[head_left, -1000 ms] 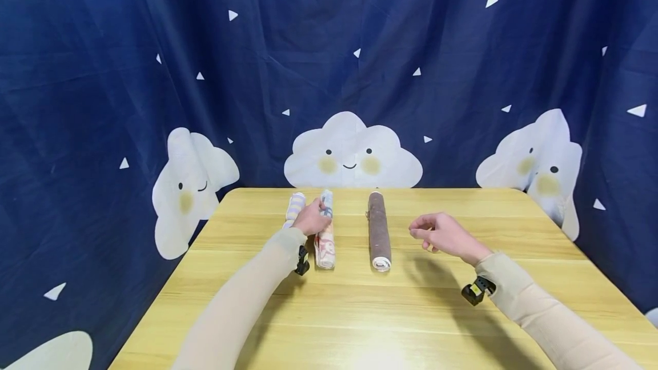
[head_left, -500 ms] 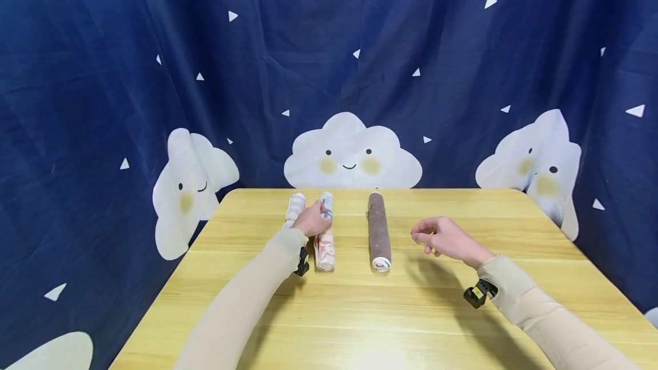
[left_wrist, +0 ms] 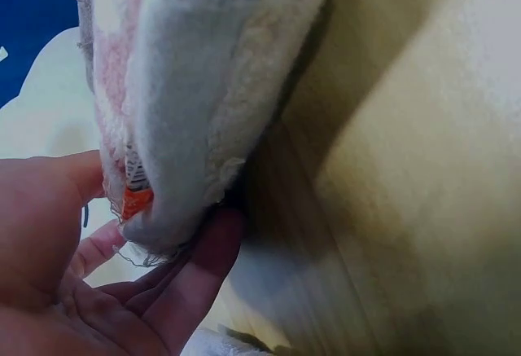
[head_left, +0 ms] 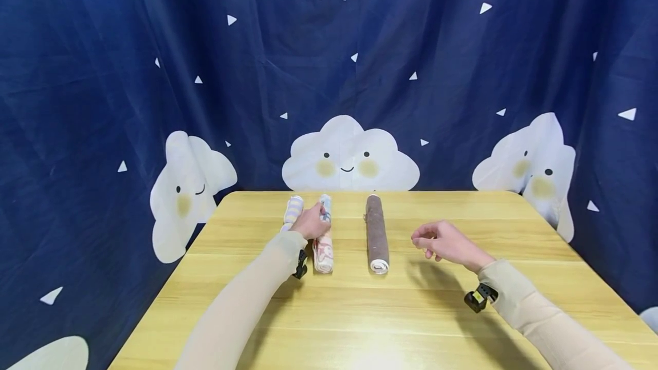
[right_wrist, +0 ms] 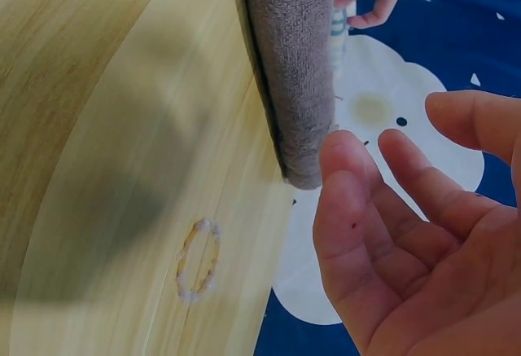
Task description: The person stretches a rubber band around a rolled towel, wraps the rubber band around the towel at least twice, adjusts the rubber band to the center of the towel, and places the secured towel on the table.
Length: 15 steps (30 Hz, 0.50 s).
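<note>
My left hand (head_left: 311, 222) grips the middle rolled towel (head_left: 323, 257), white with pink and blue print. In the left wrist view the thumb lies on one side of this towel's end, with the fingers curled round the other; a small orange tag (left_wrist: 137, 203) and loose threads show there. Partly behind the hand lies a lilac, yellow and white striped rolled towel (head_left: 293, 210). To the right, a brown rolled towel (head_left: 377, 233) with a white edge lies apart from both hands. My right hand (head_left: 446, 242) hovers right of it, fingers loosely bent, holding nothing.
The rolled towels lie side by side on a wooden table (head_left: 360, 313). A dark blue curtain (head_left: 257, 73) with clouds and triangles stands behind the table and along both sides. A ring-shaped mark or thing (right_wrist: 198, 224) shows on the tabletop in the right wrist view.
The head view has tilted slightly upward. Both hands stay nearly in place, the left on the printed towel; the right has shifted only a little.
</note>
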Available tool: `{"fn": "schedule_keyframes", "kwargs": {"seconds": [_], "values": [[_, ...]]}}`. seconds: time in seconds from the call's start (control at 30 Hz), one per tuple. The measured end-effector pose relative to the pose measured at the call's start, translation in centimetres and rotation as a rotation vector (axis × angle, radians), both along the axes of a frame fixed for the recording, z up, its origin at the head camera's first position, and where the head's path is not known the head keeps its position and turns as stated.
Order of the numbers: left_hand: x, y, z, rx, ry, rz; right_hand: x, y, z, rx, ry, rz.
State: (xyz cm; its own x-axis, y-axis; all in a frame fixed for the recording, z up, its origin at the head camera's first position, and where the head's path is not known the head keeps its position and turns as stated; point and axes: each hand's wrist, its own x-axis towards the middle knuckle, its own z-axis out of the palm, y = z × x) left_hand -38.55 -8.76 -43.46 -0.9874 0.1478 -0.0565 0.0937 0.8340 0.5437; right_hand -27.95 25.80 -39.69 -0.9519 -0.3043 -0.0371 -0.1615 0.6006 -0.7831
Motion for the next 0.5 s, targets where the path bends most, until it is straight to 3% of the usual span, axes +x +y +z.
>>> {"fn": "schedule_keyframes", "kwargs": {"seconds": [0.37,0.5], "values": [[0.13,0.04,0.51,-0.107,0.021,0.001,0.34,-0.14,0.23,0.01,-0.004,0.008],[-0.11,0.21,0.69,-0.183,0.086,0.034,0.38,-0.03,0.56,0.018,-0.002,-0.005]]}}
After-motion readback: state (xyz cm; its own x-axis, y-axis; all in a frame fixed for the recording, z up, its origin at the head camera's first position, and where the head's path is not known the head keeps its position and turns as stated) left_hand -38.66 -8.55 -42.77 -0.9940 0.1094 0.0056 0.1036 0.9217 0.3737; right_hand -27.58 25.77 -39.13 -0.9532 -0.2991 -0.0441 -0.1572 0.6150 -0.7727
